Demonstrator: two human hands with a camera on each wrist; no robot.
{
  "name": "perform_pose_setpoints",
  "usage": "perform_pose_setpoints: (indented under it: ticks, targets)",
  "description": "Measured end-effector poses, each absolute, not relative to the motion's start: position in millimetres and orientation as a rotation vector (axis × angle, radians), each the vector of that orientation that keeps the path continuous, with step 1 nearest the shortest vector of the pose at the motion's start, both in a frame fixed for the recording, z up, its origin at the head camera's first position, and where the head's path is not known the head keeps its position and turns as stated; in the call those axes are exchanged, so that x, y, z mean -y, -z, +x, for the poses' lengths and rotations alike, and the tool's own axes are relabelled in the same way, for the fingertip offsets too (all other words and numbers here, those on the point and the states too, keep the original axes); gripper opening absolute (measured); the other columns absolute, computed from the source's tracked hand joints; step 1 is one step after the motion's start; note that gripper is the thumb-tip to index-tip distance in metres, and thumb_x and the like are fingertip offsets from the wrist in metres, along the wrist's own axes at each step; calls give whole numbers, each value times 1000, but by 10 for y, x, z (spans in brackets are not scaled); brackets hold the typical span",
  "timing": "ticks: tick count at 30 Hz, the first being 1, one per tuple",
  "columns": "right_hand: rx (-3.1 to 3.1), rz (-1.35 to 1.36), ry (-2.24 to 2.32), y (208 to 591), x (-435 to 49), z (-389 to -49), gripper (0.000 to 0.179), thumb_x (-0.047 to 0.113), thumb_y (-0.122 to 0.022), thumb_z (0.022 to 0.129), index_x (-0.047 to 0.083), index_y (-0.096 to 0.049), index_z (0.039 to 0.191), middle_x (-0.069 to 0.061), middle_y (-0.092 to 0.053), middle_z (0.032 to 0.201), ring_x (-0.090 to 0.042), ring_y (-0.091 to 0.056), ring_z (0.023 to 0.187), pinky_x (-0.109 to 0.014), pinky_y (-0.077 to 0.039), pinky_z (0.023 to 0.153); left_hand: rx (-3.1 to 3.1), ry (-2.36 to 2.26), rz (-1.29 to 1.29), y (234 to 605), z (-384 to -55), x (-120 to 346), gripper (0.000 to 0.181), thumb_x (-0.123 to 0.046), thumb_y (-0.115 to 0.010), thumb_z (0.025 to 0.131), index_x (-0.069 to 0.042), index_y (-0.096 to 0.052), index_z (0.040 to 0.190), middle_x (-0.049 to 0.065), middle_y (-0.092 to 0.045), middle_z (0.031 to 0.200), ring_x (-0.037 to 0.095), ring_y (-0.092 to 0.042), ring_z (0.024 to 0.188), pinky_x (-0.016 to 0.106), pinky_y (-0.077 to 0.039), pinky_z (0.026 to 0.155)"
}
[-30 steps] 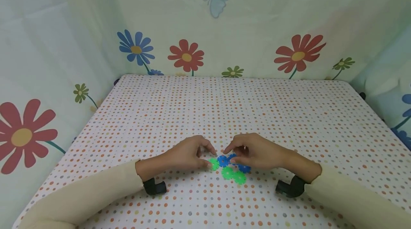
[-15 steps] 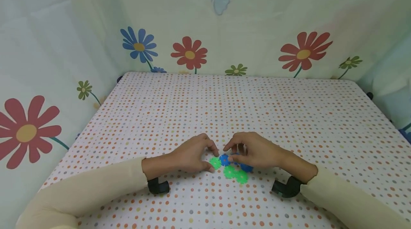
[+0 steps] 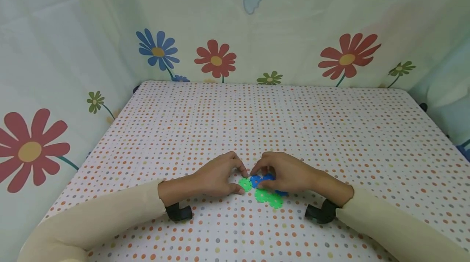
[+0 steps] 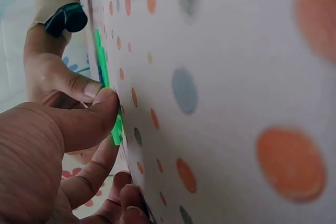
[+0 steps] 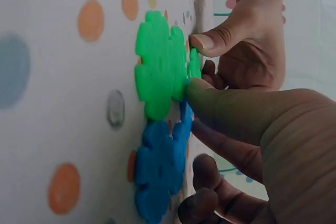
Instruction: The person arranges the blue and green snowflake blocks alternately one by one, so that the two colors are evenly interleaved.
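Flower-shaped plastic building discs lie in a ring on the table, green and blue. My left hand (image 3: 217, 177) holds the leftmost green disc (image 3: 245, 184) between thumb and forefinger at its edges. From the other side, my right hand (image 3: 291, 173) pinches the adjoining blue disc (image 3: 255, 180), forefinger at its far edge and thumb at its near side. Another blue disc (image 3: 268, 176) shows just beyond the right thumb. Part of a third blue disc (image 3: 282, 193) is hidden under that hand. The right wrist view shows a green disc (image 5: 153, 64) and a blue disc (image 5: 157, 171) flat on the cloth.
Two overlapping green discs, the nearer one (image 3: 275, 201) and its neighbour (image 3: 262, 196), lie in front of the right thumb. A dotted cloth covers the table (image 3: 235, 123). Flower-printed curtains (image 3: 286, 21) hang behind it and at both sides.
My right hand has moved slightly left, its forefinger and thumb coming down around the blue disc beside the green one. The left hand stays at the green disc, nearly still.
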State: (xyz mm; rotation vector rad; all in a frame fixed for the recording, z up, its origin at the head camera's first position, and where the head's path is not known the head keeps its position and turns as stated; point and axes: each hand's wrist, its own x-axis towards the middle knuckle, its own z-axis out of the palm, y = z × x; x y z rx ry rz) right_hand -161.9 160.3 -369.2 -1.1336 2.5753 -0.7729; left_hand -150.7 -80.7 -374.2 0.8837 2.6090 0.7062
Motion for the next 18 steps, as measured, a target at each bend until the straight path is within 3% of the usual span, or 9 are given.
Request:
perform_pose_setpoints:
  ticks: [11, 18]
  targets:
    - [-2580, -1080, 793, 3715, -1568, -1609, 19, 27, -80, 84, 25, -73, 102, 10, -61, 92, -7, -52, 81, -23, -45, 72, -2558, -828, 851, 3737, -1532, 888, 24, -29, -79, 84, -23, -69, 105, -11, -58, 106, 11, -51, 82, 24, -44, 71]
    - [-2587, -1010, 748, 3703, -1559, -1607, 22, 28, -81, 83, 25, -69, 101, 9, -59, 93, -5, -53, 85, -25, -48, 78, -2513, -974, 813, 3718, -1572, 932, 26, -29, -79, 85, -23, -66, 108, -7, -62, 82, 9, -54, 68, 24, -45, 62]
